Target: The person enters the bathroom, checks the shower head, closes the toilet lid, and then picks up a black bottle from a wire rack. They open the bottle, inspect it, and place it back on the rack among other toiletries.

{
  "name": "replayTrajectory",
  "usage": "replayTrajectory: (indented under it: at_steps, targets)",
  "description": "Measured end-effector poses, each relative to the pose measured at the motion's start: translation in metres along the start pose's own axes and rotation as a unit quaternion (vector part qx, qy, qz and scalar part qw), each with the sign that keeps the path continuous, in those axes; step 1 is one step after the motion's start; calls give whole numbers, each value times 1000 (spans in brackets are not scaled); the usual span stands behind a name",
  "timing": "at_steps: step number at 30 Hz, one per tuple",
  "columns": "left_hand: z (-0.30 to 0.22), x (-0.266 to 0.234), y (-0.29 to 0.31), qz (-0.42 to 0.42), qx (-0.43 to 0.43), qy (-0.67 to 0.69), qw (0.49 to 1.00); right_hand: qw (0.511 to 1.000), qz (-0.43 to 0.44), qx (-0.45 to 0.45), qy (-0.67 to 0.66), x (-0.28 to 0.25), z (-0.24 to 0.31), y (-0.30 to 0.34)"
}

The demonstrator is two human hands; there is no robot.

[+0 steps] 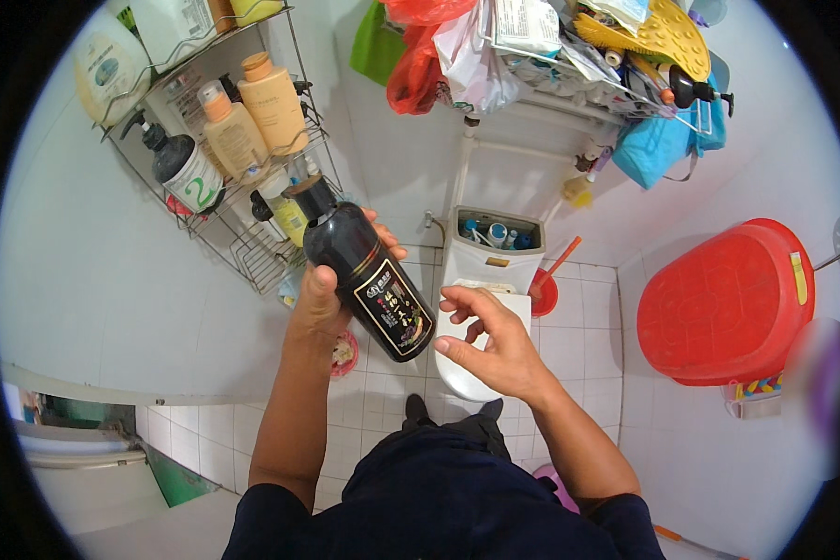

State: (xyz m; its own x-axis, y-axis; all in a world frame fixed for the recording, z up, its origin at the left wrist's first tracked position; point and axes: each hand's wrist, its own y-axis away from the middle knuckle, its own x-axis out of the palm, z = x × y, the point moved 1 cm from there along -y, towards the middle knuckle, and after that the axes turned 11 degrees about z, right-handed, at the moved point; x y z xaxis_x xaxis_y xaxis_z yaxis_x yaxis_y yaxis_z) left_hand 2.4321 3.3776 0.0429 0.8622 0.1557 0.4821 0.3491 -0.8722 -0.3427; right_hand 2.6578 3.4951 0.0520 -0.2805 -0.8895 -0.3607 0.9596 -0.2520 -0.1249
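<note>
A dark, capped bottle (357, 271) with a black label is tilted in front of me, its cap toward the upper left. My left hand (331, 294) wraps around its middle, thumb on the near side and fingertips showing past the far side. Beside the bottle's base, my right hand (490, 341) is held apart from it with curved, spread fingers and nothing in them. Just beyond the cap stands a wire shelf rack (257, 257) carrying a yellow-labelled bottle (285, 207), two peach bottles (273, 105) and a black pump bottle (185, 163).
Below my hands is a white toilet (467, 381) with an open tank (497, 261) holding bottles. A red bucket (543, 297) stands beside it. On the right wall hangs a red basin (719, 303). A crowded wall rack (569, 70) with plastic bags (418, 79) is ahead.
</note>
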Motion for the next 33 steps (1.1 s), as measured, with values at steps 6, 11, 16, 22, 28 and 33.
replayTrajectory:
  at_steps: [6, 11, 16, 22, 28, 33]
  targets:
    - [-6, 3, 11, -33, -3, -20, 999, 999, 19, 1, 37, 5, -2, -2]
    - [-5, 19, 17, -36, -7, -22, 999, 991, 14, 20, 134, 17, 0, -6]
    - [3, 25, 18, -15, 6, 20, 1000, 981, -18, -10, 195, 37, 8, -14]
    - [10, 39, 19, -35, -6, -37, 999, 990, -34, 25, 132, 49, 2, -14]
    - [-31, 54, 5, -33, -92, -63, 993, 978, 95, 17, -185, 20, -10, 1]
    - [-41, 54, -19, 107, 72, 26, 991, 887, 183, 42, -421, 13, -11, 8]
